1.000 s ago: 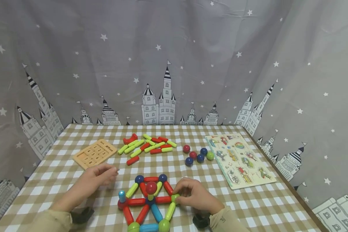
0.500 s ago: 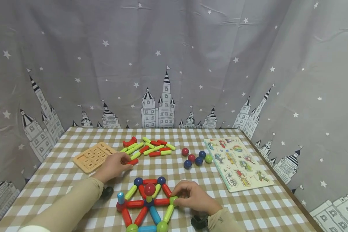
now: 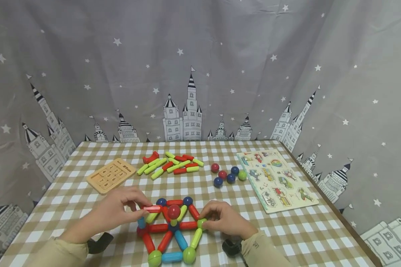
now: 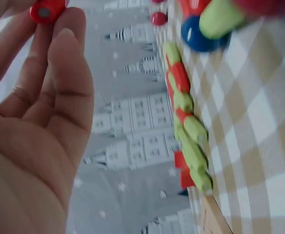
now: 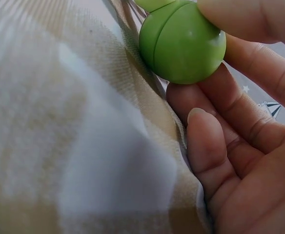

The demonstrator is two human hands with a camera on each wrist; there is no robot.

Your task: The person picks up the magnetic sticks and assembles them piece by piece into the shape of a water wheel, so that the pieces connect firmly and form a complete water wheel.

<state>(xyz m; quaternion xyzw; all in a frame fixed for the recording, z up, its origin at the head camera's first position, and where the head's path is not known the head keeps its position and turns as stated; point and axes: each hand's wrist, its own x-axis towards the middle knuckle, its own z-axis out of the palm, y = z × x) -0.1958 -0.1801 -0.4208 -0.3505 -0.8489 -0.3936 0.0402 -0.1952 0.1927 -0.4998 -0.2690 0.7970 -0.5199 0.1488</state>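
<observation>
On the checked cloth lies a flat frame of magnetic rods and balls, with a red ball (image 3: 174, 212) raised over its dark blue centre ball. Between thumb and fingers my left hand (image 3: 120, 207) pinches a red rod (image 3: 152, 209) above the frame's left side; its grey end face shows in the left wrist view. Beneath that hand, a blue rod (image 3: 141, 223) stands upright on the left corner ball. My right hand (image 3: 225, 219) pinches the green ball (image 5: 184, 46) at the frame's right corner. Two green balls joined by a blue rod (image 3: 172, 257) form the near edge.
Behind the frame lies a pile of yellow-green and red rods (image 3: 173, 165) with a red curved piece (image 3: 150, 157). Several loose balls (image 3: 231, 178) sit to its right. A wooden number puzzle (image 3: 111, 175) lies at left, a picture puzzle board (image 3: 276, 180) at right.
My left hand reached to the pile, took the nearest red rod and brought it back over the frame's left side. The right hand stays on the green ball.
</observation>
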